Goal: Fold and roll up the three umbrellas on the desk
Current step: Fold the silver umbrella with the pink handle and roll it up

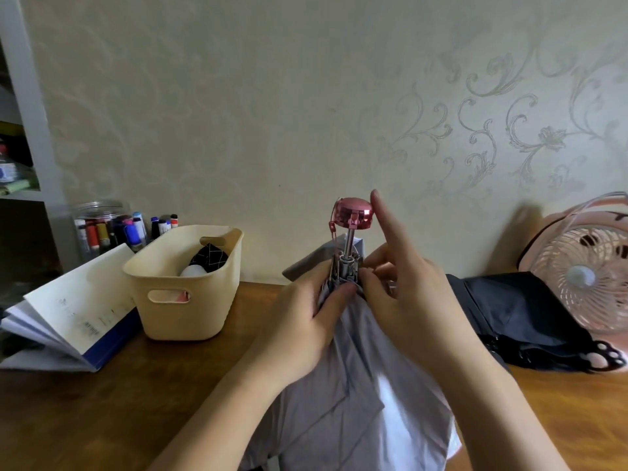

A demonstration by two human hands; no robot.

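Grey umbrella point(343, 385): upright, pink cap point(354, 213) topmost.
Left hand point(306, 312): gripping ribs below cap.
Right hand point(402, 294): pinching fabric, forefinger raised.
Black umbrella point(513, 311): lying on tabletop point(102, 409).

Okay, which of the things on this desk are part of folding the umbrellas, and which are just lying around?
In the job:
grey umbrella, held upright
black umbrella, lying loose

Lying about:
basket
book
marker jar
fan
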